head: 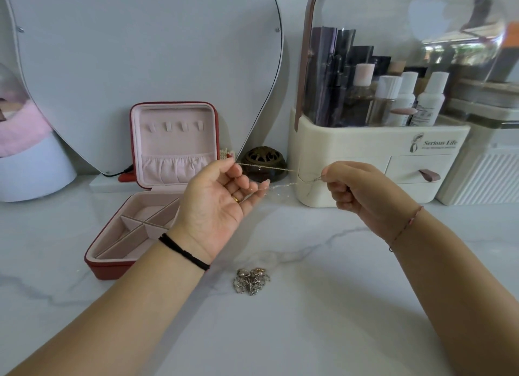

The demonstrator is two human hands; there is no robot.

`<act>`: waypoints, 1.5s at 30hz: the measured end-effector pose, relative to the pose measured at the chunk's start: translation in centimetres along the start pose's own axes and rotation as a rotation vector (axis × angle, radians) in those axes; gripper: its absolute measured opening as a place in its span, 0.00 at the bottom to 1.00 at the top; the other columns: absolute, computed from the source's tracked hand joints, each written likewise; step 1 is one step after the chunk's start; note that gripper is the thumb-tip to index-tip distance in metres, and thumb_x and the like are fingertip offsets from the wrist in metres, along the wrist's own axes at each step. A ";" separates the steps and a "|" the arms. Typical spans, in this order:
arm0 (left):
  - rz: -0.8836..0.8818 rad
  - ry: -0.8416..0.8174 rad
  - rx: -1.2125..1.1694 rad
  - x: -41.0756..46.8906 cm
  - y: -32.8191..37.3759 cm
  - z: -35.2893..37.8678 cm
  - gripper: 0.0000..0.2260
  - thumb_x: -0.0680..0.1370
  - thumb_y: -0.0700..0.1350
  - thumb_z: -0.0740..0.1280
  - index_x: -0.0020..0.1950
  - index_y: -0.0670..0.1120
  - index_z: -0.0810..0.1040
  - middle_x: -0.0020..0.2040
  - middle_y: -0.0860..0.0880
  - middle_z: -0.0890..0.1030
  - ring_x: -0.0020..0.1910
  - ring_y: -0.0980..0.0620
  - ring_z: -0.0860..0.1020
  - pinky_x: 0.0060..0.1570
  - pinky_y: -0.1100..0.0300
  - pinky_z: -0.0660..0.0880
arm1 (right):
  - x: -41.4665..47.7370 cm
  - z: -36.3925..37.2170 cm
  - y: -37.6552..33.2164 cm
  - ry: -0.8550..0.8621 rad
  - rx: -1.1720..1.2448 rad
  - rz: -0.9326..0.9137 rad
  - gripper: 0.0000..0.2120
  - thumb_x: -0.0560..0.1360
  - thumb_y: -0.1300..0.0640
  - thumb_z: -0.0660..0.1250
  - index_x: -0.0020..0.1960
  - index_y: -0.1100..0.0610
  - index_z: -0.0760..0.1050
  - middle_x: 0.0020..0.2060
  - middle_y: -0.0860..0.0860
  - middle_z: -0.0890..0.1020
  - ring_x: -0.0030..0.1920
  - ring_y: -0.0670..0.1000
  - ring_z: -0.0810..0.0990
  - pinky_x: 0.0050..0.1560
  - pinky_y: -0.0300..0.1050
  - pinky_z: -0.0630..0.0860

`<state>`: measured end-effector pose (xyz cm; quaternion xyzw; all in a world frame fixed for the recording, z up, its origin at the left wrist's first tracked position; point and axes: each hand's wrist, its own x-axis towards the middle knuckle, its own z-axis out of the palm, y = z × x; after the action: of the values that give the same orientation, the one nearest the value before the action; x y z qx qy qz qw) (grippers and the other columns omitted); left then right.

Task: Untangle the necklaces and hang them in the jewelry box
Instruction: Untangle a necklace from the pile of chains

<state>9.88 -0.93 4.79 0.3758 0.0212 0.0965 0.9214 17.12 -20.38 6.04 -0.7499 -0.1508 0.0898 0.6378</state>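
The gold necklace (266, 167) I am working on is stretched in the air just right of the jewelry box (174, 113), level with its upright lid. A paler strand sags below it, too blurred for me to tell whether it is the same chain. My left hand (219, 207), nearest the box, pinches one end between thumb and forefinger, palm up, the other fingers loose. My right hand (362, 190), farther right of the box, is curled into a fist around the other end. To do this well, I judge I should ease the tension, since a taut pull tightens any knot, then feed slack toward the snag and tease the loops apart. The hooks (174, 126) in the box's lid are bare, so nothing is hung yet. The tangled pile (251, 280) of other necklaces lies on the marble counter (309, 319) in front of the box, to its right, touched by neither hand.
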 end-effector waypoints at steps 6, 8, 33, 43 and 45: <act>-0.019 -0.069 0.265 -0.3 -0.8 0.3 0.07 0.73 0.43 0.63 0.37 0.43 0.76 0.25 0.51 0.62 0.24 0.56 0.60 0.25 0.65 0.61 | -0.2 -0.2 0.0 -0.045 0.166 -0.036 0.09 0.75 0.62 0.64 0.37 0.56 0.69 0.31 0.51 0.55 0.34 0.51 0.52 0.32 0.43 0.50; 0.003 -0.079 0.438 -0.5 -1.0 0.2 0.08 0.76 0.42 0.62 0.39 0.43 0.78 0.27 0.52 0.63 0.24 0.57 0.59 0.24 0.64 0.56 | -0.3 -0.1 -0.1 -0.096 0.217 -0.048 0.07 0.74 0.62 0.65 0.39 0.57 0.70 0.31 0.51 0.57 0.32 0.50 0.53 0.29 0.39 0.54; 0.181 -0.129 0.846 -1.5 -1.9 0.5 0.04 0.73 0.41 0.69 0.44 0.42 0.82 0.37 0.52 0.83 0.38 0.64 0.78 0.43 0.73 0.72 | -1.2 1.3 -0.2 -0.330 -0.046 -0.154 0.09 0.64 0.54 0.71 0.41 0.58 0.80 0.30 0.51 0.74 0.31 0.45 0.66 0.34 0.36 0.65; 0.092 -0.119 0.871 -1.6 -2.1 0.7 0.06 0.71 0.43 0.71 0.46 0.44 0.83 0.42 0.50 0.85 0.42 0.61 0.80 0.47 0.73 0.73 | -1.2 1.5 -0.2 -0.328 -0.018 -0.171 0.10 0.63 0.53 0.72 0.40 0.58 0.80 0.34 0.57 0.70 0.31 0.47 0.63 0.32 0.36 0.62; 0.083 -0.129 0.870 -1.6 -2.0 0.7 0.05 0.71 0.43 0.71 0.45 0.44 0.83 0.39 0.52 0.84 0.41 0.62 0.80 0.45 0.74 0.73 | -1.2 1.5 -0.2 -0.330 -0.020 -0.170 0.10 0.63 0.53 0.72 0.40 0.59 0.80 0.34 0.56 0.70 0.31 0.46 0.63 0.32 0.35 0.63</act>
<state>8.70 -3.16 3.85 0.7346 -0.0126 0.0918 0.6721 15.50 -19.38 5.89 -0.7160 -0.3171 0.1559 0.6021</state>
